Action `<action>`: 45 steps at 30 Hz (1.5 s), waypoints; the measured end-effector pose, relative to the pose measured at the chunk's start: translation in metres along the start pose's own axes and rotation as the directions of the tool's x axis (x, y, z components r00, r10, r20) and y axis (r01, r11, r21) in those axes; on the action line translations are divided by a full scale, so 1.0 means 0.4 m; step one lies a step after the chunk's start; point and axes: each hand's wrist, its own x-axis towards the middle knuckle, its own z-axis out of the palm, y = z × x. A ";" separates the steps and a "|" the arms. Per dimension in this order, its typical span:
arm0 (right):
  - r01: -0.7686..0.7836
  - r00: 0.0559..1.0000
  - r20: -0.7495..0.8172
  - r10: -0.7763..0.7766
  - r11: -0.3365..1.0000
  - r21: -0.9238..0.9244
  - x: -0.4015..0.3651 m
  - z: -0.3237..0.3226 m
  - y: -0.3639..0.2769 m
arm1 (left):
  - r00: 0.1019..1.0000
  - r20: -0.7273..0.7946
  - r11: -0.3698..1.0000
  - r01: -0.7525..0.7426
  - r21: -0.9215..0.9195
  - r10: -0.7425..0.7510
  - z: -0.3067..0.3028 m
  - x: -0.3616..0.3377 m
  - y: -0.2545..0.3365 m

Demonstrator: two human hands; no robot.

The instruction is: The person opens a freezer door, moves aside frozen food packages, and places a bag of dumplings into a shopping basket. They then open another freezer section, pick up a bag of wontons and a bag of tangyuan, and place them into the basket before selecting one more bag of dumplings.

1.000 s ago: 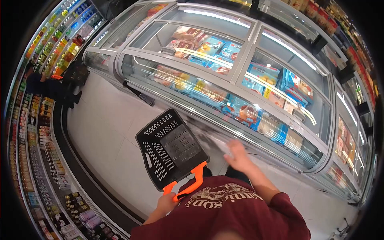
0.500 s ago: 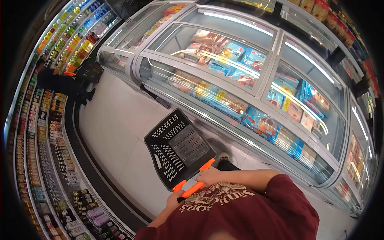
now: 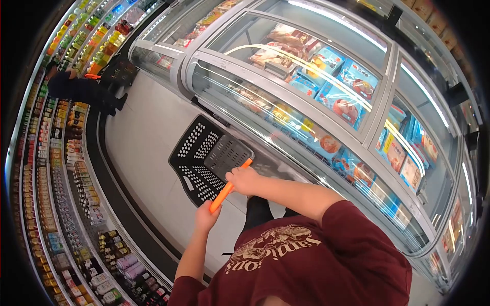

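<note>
A black perforated shopping basket [image 3: 195, 162] stands tilted on the floor before me, with nothing visible inside it. Its orange handle [image 3: 221, 197] slants between my two hands. My left hand [image 3: 206, 217] is closed around the lower end of the handle. Nearer the upper end, my right hand [image 3: 242, 181] wraps its fingers over the same handle, partly covering it. Both arms reach forward from my dark red T-shirt [image 3: 306, 255].
Glass-lidded freezers [image 3: 286, 107] holding bagged frozen food line the right side. Shelves of bottles and jars [image 3: 61, 168] curve along the left. Between them runs a pale tiled floor [image 3: 140, 143]. Farther up the aisle, a person in dark clothes [image 3: 84, 92] is beside another black basket [image 3: 120, 74].
The basket has shifted up and left in view, and my arms are stretched farther forward. Both hands remain on the handle. The freezers appear larger and shifted to the right.
</note>
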 end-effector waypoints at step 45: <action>-0.844 0.353 -0.727 0.588 0.536 0.024 0.142 -0.491 0.539 | 0.704 0.393 0.669 -0.701 0.248 0.591 -0.384 1.022 0.229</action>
